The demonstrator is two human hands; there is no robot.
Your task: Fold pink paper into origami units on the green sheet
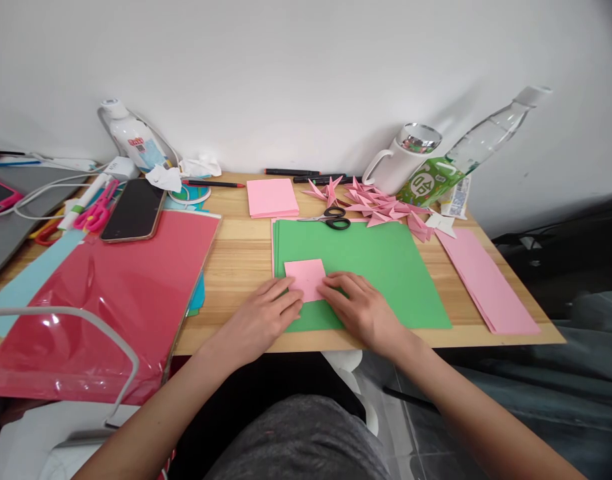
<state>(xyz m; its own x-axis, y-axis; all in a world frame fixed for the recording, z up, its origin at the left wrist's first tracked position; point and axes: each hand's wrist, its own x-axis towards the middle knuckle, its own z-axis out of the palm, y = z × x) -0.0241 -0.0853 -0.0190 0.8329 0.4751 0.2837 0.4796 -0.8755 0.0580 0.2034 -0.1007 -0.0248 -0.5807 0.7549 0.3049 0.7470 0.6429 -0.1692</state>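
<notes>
While flat, pink square point(307, 277) between left hand point(263, 317) and right hand point(362, 307)

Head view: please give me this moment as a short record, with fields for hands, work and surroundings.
left hand: fingers at the left side of a small square pink paper
right hand: fingertips at its right edge
beneath: rectangular green paper sheets on a light wooden table
far edge of green sheets: black-handled metal scissors
beyond: square pink paper stack; pointed folded pink paper shapes
right side: long rectangular pink paper sheets
</notes>
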